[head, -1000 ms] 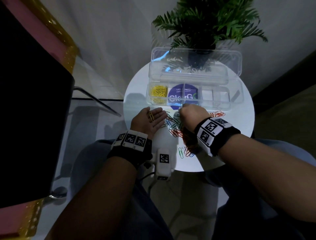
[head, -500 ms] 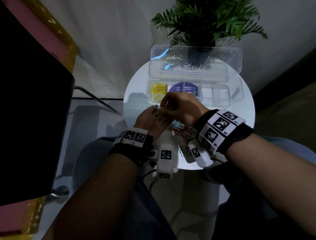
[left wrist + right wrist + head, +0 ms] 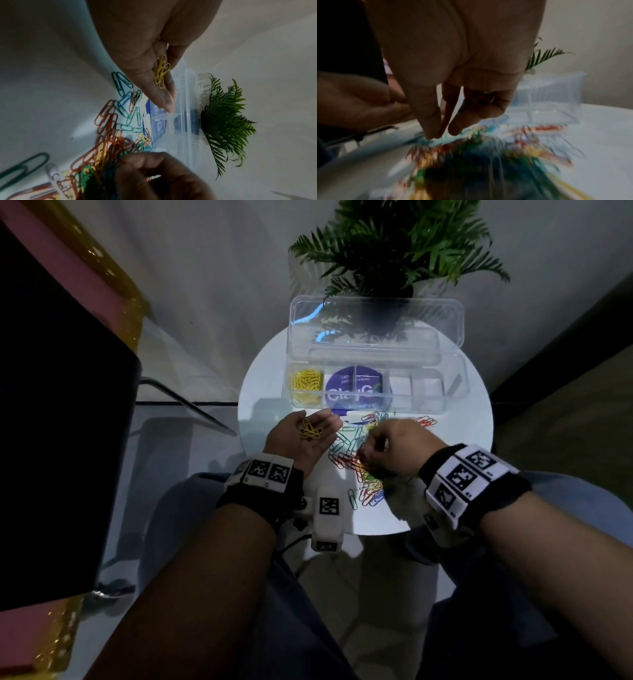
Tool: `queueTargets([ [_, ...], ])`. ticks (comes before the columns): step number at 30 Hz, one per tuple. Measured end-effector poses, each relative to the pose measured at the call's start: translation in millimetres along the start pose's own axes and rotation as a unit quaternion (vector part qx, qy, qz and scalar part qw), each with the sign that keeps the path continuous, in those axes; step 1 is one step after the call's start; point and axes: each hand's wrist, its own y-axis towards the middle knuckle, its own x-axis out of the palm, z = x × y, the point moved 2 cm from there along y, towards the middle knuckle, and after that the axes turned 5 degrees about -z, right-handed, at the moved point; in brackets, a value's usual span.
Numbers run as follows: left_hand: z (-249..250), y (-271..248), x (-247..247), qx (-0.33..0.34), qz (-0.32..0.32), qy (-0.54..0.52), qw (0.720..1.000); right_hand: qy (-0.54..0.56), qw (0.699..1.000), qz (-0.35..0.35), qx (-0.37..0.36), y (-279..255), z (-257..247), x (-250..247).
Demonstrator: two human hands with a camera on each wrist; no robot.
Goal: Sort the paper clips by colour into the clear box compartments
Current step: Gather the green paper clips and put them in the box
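My left hand lies palm up at the table's left side, fingers straight, with several yellow clips resting loose on the palm; the left wrist view shows the same yellow clips. A mixed pile of coloured paper clips is spread in front of the clear box. The box's leftmost compartment holds yellow clips. My right hand hovers over the pile, knuckles up, fingers curled downward. In the blurred right wrist view, thumb and forefinger tips meet just above the clips; whether they pinch one is unclear.
The box lid stands open behind the compartments, with a potted fern behind it. A blue round label shows through the box's middle. A few red clips lie apart at the right. The round white table is small; a dark block stands to its left.
Half a second ago my right hand was at the left palm with a yellow clip. It has swung back right and down over the pile. More yellow clips lie in the palm.
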Motion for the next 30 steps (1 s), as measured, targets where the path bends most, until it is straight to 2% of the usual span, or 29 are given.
queueTargets([
  [1, -0.6, -0.5, -0.9, -0.001, 0.006, 0.007, 1.0, -0.019, 0.999, -0.041, 0.015, -2.0, 4.6, 9.0],
  [3, -2.4, -2.7, -0.4, 0.002, 0.018, 0.025, 1.0, -0.011, 0.997, -0.064, 0.028, -3.1, 10.9, 18.3],
  [7, -2.9, -5.9, -0.1, 0.018, 0.042, 0.043, 0.998, 0.046, 0.998, 0.01, 0.049, 2.2, 15.6, 14.2],
  [9, -2.1, -7.0, 0.1, 0.021, 0.046, 0.042, 0.998, 0.044, 0.998, 0.041, 0.034, 2.9, 15.9, 11.9],
  [14, -0.9, -8.2, 2.9, 0.026, 0.039, 0.045, 0.998, -0.024, 1.0, -0.004, 0.004, 4.1, 16.3, 21.2],
  [21, 0.2, -10.0, 2.7, 0.023, 0.024, 0.05, 0.998, 0.012, 0.998, 0.061, -0.008, 7.6, 10.8, 14.8],
  [25, 3.0, -11.8, 3.8, 0.021, 0.021, 0.053, 0.998, -0.041, 0.999, 0.023, -0.008, 15.6, 7.7, 16.3],
  [30, 4.7, -14.1, 8.3, 0.02, 0.015, 0.053, 0.998, -0.056, 0.998, 0.022, 0.0, 18.5, 9.7, 21.4],
])
